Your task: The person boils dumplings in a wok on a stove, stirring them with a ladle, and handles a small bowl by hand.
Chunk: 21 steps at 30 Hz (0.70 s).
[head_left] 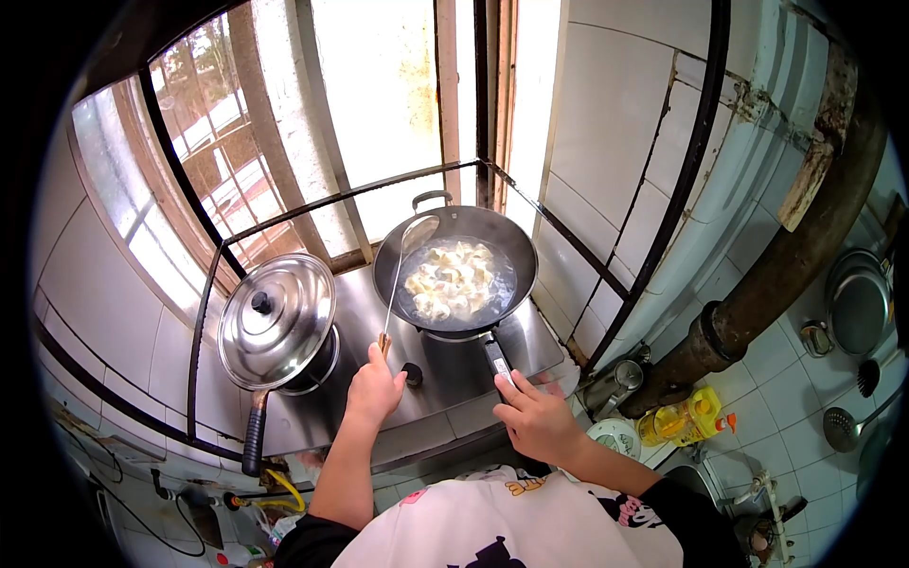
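Note:
A dark wok [386,268] sits on the right side of the steel stove, holding pale dumplings [453,281] in steaming water. My left hand [375,386] is closed round the wooden handle of a long metal ladle [395,284], whose head rests against the wok's upper left wall. Beside the wok's black handle [496,356], my right hand [538,417] grips its lower end with curled fingers. A lidded pan [294,298] stands to the left of the wok.
The steel stove top [426,377] has a black knob [412,373] near my left hand. Black metal bars [350,194] frame the stove before a window. At the lower right are a yellow oil bottle [686,417], a plate [615,439] and a thick pipe [757,293].

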Motion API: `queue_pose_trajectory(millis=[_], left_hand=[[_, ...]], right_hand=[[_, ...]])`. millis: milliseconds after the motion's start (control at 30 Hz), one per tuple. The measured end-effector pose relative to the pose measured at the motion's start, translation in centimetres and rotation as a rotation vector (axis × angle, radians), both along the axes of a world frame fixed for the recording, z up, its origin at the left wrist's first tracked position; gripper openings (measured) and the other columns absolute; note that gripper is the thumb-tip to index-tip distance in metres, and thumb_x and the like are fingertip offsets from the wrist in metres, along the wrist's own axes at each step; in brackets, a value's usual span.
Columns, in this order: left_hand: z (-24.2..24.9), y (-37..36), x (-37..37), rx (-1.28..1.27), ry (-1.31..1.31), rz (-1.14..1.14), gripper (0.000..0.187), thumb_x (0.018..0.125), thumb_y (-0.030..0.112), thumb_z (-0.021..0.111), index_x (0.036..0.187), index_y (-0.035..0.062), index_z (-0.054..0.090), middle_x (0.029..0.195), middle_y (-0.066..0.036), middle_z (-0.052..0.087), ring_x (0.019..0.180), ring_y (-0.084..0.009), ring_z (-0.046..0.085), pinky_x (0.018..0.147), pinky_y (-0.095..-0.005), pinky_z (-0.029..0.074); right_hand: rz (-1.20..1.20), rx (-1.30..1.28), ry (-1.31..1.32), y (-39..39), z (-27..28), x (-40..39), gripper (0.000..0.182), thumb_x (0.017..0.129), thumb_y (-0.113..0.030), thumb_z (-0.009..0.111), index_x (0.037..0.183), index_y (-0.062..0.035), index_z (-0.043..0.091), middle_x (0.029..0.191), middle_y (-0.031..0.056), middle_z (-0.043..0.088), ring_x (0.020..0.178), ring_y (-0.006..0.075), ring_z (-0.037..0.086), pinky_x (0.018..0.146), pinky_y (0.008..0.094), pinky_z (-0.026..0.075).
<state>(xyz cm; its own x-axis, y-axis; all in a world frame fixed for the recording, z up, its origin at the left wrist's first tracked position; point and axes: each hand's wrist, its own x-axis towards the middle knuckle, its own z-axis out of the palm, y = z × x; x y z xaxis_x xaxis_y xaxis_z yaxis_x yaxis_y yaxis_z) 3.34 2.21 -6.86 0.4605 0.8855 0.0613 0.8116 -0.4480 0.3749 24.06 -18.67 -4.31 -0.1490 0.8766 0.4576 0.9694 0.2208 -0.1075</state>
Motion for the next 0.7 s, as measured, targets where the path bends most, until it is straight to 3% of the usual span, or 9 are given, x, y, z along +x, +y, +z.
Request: queue_pose_trajectory(millis=[33, 700], left_hand=[[0.06, -0.03, -0.01, 0.002, -0.001, 0.000, 0.067, 0.084, 0.025, 0.073, 0.129, -0.0053, 0.033, 0.086, -0.032, 0.065, 0.083, -0.0493, 0.064, 0.073, -0.0532, 0.052], [0.51, -0.10, -0.04, -0.015, 0.026, -0.007, 0.068, 0.085, 0.026, 0.071, 0.130, -0.0070, 0.032, 0.087, -0.031, 0.065, 0.083, -0.0471, 0.066, 0.073, -0.0512, 0.054]], right_hand=[[0.020, 0.000, 0.003, -0.01, 0.19, 0.00, 0.012, 0.074, -0.005, 0.065, 0.085, -0.0047, 0.058, 0.128, 0.0222, 0.059, 0.119, 0.0383, 0.058, 0.086, 0.0348, 0.054], [0.009, 0.006, 0.031, 0.01, 0.02, -0.14, 0.011, 0.074, -0.004, 0.064, 0.083, -0.0047, 0.059, 0.128, 0.0221, 0.059, 0.118, 0.0386, 0.058, 0.088, 0.0360, 0.054]])
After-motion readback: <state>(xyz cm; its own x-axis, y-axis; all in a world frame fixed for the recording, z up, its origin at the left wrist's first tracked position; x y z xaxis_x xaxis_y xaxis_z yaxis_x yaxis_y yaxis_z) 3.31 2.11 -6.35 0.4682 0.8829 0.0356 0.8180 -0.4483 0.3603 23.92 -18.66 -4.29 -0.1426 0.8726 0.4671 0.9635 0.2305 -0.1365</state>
